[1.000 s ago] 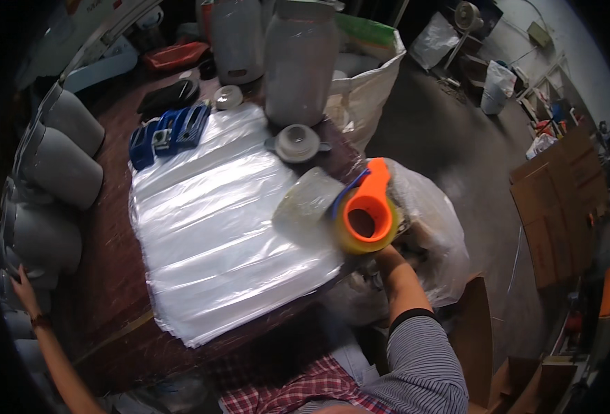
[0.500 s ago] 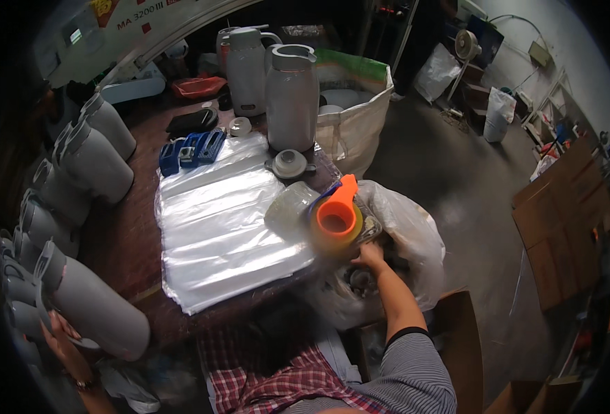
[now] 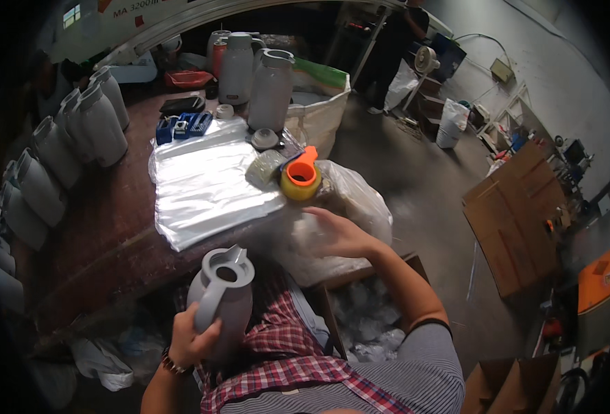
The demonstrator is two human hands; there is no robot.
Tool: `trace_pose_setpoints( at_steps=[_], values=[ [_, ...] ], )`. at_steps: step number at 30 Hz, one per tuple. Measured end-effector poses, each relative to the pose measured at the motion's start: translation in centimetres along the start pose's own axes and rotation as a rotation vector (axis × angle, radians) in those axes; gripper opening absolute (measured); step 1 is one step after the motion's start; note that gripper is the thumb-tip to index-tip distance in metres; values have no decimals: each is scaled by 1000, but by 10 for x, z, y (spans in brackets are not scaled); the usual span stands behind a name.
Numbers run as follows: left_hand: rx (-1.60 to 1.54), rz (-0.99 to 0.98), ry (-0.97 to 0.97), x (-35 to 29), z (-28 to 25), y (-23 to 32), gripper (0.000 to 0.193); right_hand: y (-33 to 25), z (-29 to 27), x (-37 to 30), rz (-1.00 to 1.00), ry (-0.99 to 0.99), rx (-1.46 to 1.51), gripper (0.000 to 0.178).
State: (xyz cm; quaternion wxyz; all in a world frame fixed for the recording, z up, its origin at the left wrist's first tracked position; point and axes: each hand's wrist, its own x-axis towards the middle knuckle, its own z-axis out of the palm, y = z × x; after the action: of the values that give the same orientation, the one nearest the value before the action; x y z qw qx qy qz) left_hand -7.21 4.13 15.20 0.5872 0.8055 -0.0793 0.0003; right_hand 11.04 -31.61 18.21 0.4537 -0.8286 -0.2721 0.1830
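Note:
My left hand (image 3: 193, 336) grips the handle of a grey thermos jug (image 3: 230, 303), held upright in front of my apron. The jug's top is uncovered, and its round mouth and spout face up. Over the plastic bag (image 3: 360, 200) at the table's edge, my right hand (image 3: 329, 233) is smeared by motion. A pale, blurred thing shows at its fingers; I cannot make out its kind. A stack of clear plastic sleeves (image 3: 211, 186) lies flat on the table. Beside it are a roll of tape (image 3: 299, 188) with an orange holder on top and a grey lid (image 3: 265, 139).
Several grey jugs (image 3: 101, 127) line the table's left side. More jugs (image 3: 270, 90) stand at the back, by a large woven sack (image 3: 318, 124). Blue tools (image 3: 184, 127) lie behind the sleeves. A cardboard box (image 3: 410, 265) is below right; a person (image 3: 388, 55) stands beyond.
My left hand has brought the jug from the table's left side to in front of me. My right hand has come up out of the plastic bag and moved left.

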Motion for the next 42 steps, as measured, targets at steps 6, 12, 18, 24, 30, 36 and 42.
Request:
trace_pose_setpoints(
  at_steps=[6, 12, 18, 24, 30, 36, 42],
  values=[
    [180, 237, -25, 5, 32, -24, 28, -67, 58, 42, -445, -215, -553, 84],
    [206, 329, -9, 0, 41, -50, 25, -70, 89, 56, -320, -338, -569, 79],
    [143, 357, 55, -1, 39, -62, 23, -66, 92, 62, -349, -365, -587, 93],
    [114, 337, -9, 0, 34, -67, 25, -69, 95, 63, -446, -436, -695, 93],
    [168, 357, -22, -3, 31, -69, 28, -78, 93, 63, -437, -512, -765, 93],
    [143, 367, -5, -5, 34, -71, 30, -81, 104, 49, -373, -450, -804, 91],
    [159, 413, -14, -6, 33, -71, 27, -76, 95, 55, -650, -523, -1004, 81]
  ],
)
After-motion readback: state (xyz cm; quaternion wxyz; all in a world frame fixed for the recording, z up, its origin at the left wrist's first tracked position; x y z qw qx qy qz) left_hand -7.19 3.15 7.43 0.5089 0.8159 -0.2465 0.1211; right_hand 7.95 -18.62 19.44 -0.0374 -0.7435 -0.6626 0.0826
